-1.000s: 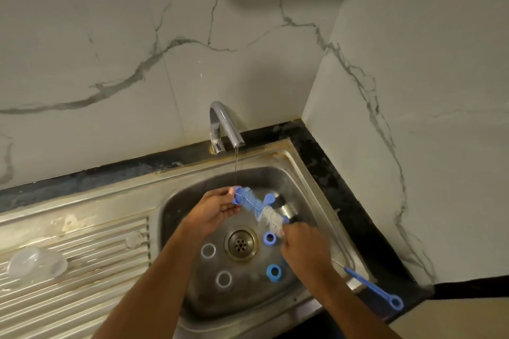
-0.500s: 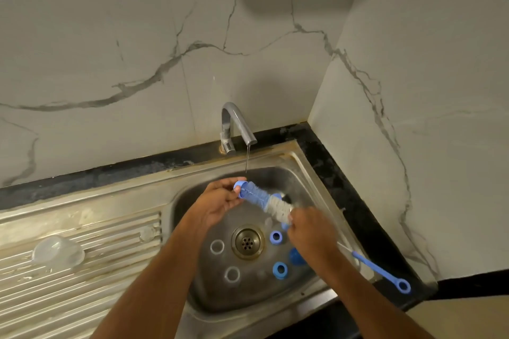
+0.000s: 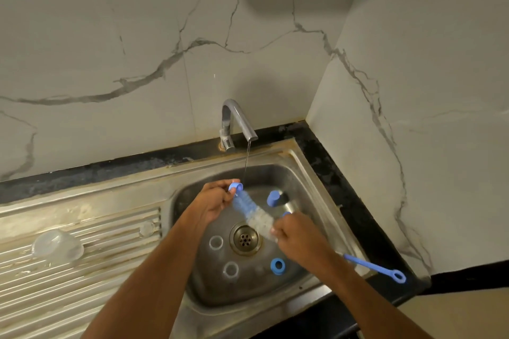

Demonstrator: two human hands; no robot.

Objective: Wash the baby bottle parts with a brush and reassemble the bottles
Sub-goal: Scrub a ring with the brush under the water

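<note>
My left hand (image 3: 213, 202) pinches a small blue ring (image 3: 236, 187) under the thin water stream from the tap (image 3: 237, 121). A blue-and-white bottle brush (image 3: 252, 210) pokes its bristles at that ring; my right hand (image 3: 298, 237) grips the brush near the bristles, and its blue handle (image 3: 374, 267) sticks out past my wrist to the right. In the sink basin (image 3: 300, 181) lie another blue ring (image 3: 277, 266), two clear rings (image 3: 216, 243) (image 3: 230, 270) and a blue cap (image 3: 273, 198) on a bottle lying at the back.
A clear dome cap (image 3: 56, 246) lies on the ribbed steel drainboard (image 3: 82, 270) at left. The drain (image 3: 245, 239) sits mid-basin. Marble walls close in behind and at right, with a black counter strip (image 3: 344, 187) along the sink's right side.
The view has shifted a little. My right hand has drawn the brush back, so more of the bristles show between the ring and my fist. The blue cap at the back is uncovered now.
</note>
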